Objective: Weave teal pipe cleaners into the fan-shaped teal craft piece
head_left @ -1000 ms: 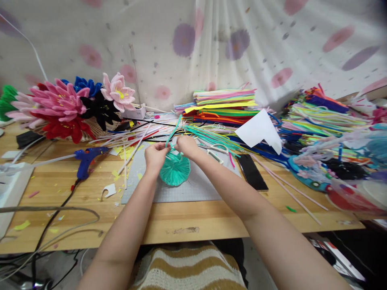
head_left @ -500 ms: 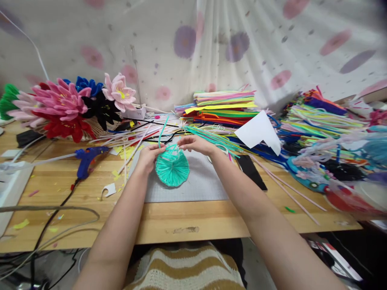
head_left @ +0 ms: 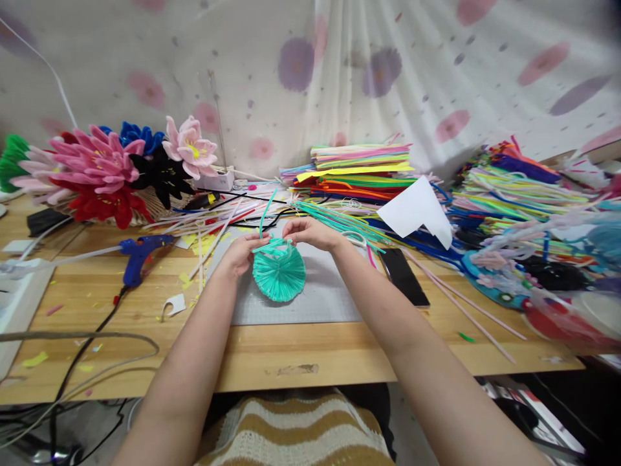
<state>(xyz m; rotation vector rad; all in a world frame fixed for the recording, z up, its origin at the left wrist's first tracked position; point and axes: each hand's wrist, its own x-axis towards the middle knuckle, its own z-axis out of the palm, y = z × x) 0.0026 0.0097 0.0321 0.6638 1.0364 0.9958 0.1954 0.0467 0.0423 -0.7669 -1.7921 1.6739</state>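
Observation:
A round, ribbed turquoise piece made of pipe cleaners [head_left: 280,275] hangs between my two hands over a grey cutting mat [head_left: 330,291]. My left hand [head_left: 242,252] pinches its upper left edge, thumb and fingers closed. From that grip a loose turquoise stem [head_left: 266,210] sticks upward. My right hand [head_left: 310,233] is at the upper right edge, fingertips pressed together on the pipe-cleaner ends there. Several short strands cross along the top of the piece between the hands. Exactly which strands the right fingers hold is hard to see.
A blue glue gun [head_left: 140,255] lies at left with its cord. Fluffy pipe-cleaner flowers [head_left: 97,162] stand behind it. Bundles of coloured pipe cleaners [head_left: 359,168] are stacked at the back. A black phone [head_left: 403,277] and white paper [head_left: 414,210] lie to the right.
The turquoise piece has shifted slightly right and tilted, its top strands now lying flatter. Both hands keep their grip, the right fingers slightly nearer the edge.

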